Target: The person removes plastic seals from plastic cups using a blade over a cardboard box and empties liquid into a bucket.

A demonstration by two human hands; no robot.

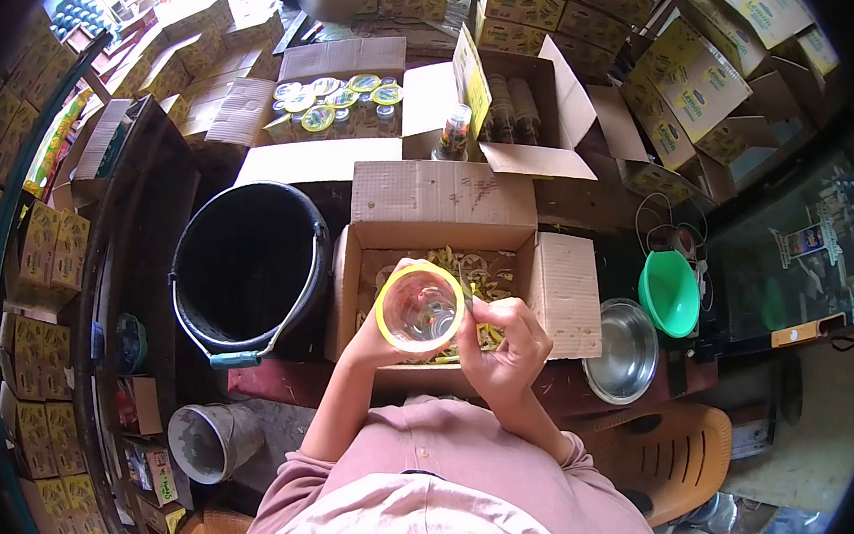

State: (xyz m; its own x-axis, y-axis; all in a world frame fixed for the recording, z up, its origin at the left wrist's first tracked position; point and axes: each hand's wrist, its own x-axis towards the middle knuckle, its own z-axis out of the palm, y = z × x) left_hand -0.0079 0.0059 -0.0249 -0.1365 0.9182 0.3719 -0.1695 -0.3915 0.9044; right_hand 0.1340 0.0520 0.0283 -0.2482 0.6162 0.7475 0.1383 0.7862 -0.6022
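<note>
A clear cup with a yellow rim (421, 309) is held by my left hand (373, 339), its open mouth facing the camera. At the cup's right edge my right hand (506, 354) is closed, thumb and fingers pinched on something thin and dark, perhaps a blade; a small yellow bit shows beside it. Below both hands lies an open cardboard box (445, 193) with many yellow-green scraps (495, 272) inside.
To the left stands a black bucket (247, 263); a grey bucket (215, 441) is lower. A metal bowl (623, 353) and green bowl (670, 293) are at right. Behind, a box holds lidded cups (320, 118), near a standing jar (454, 134). An orange chair (668, 457) sits lower right.
</note>
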